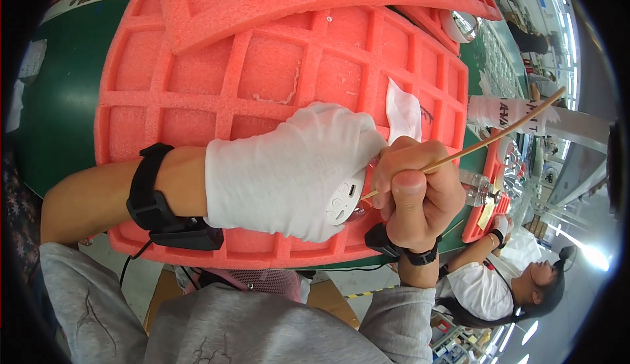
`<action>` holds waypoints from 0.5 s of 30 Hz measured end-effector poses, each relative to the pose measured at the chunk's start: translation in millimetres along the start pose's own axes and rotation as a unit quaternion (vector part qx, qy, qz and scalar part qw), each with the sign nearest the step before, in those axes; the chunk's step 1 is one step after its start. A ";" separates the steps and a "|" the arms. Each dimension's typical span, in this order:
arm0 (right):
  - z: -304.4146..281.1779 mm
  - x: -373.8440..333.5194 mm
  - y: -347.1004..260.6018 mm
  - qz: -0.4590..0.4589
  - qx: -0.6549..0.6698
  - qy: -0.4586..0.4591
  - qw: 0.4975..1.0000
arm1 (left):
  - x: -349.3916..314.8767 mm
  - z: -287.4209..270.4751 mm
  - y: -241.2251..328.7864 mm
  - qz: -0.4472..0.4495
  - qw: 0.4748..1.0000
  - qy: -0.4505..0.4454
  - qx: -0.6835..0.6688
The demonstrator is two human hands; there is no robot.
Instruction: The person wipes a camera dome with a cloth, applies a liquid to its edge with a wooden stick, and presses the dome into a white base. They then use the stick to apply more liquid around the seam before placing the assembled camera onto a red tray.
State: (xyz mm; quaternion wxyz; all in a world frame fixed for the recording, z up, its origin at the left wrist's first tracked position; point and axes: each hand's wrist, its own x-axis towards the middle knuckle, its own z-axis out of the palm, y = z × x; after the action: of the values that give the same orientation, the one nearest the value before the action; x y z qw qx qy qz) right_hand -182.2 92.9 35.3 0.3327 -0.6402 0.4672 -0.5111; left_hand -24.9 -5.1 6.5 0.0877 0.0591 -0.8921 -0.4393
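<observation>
My left hand (289, 170), in a white glove, is closed around a white device (341, 208) with a rounded edge, small buttons and a port-like slot. Most of the device is hidden by the glove. In my bare right hand (420, 193) a thin wooden stick (502, 129) is pinched like a pen. Its lower tip reaches the edge of the device; whether it touches cannot be made out. Below both hands lies a red foam tray (223, 91) divided into shallow square compartments. A white slip of paper (403, 111) lies on the tray just beyond my right hand.
Another red foam tray (315, 0) lies across the far side of the first. The green table (65, 101) shows at left. A shiny round part (461, 26) sits at the far right, a clear bottle (478, 188) beside my right hand. A co-worker (489, 285) is at the right.
</observation>
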 end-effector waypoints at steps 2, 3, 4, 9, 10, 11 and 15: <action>0.4 -1.3 -0.7 0.008 -0.002 0.002 1.000 | 0.6 0.5 -0.4 -0.001 1.000 0.004 -0.004; 0.5 -1.5 -1.2 0.014 -0.005 0.005 1.000 | 1.3 0.5 -0.5 -0.001 1.000 0.008 -0.007; 0.5 -1.2 -1.6 0.020 -0.008 0.008 1.000 | 1.8 0.4 -0.4 -0.001 1.000 0.012 -0.009; -1.0 5.6 -3.6 -0.041 -0.081 -0.049 0.995 | 3.2 1.3 -0.5 0.002 1.000 -0.011 -0.015; -3.8 5.9 -5.4 -0.025 -0.086 -0.063 0.994 | 2.2 2.0 -0.1 -0.003 1.000 0.008 -0.017; -6.8 6.1 -7.2 -0.009 -0.090 -0.076 0.993 | 1.3 2.6 0.5 -0.008 0.999 0.026 -0.019; -6.5 8.1 -10.2 0.009 -0.093 -0.094 0.991 | 2.8 4.8 -1.6 0.034 0.997 0.069 0.006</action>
State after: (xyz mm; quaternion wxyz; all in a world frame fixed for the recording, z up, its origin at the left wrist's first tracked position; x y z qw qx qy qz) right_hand -185.6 89.2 48.9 0.3187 -0.7092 0.4854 -0.3999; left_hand -28.6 -2.9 2.6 0.1635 0.0598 -0.8879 -0.4259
